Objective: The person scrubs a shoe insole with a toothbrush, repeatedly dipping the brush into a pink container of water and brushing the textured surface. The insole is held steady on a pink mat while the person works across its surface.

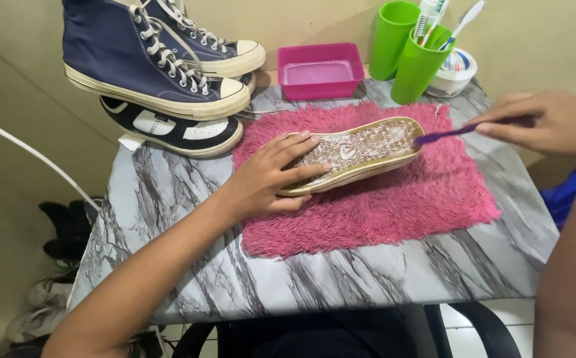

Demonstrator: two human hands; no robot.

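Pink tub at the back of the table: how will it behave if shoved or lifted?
The pink tub seems to hold cloudy liquid nearly to its rim, so a shove would probably slosh it. It is low and wide, so unlikely to tip. It looks like thin plastic and may flex when lifted full.

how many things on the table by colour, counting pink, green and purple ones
pink: 2, the fluffy mat and the tub
green: 2, the two cups
purple: 1, the brush in the right hand
total: 5
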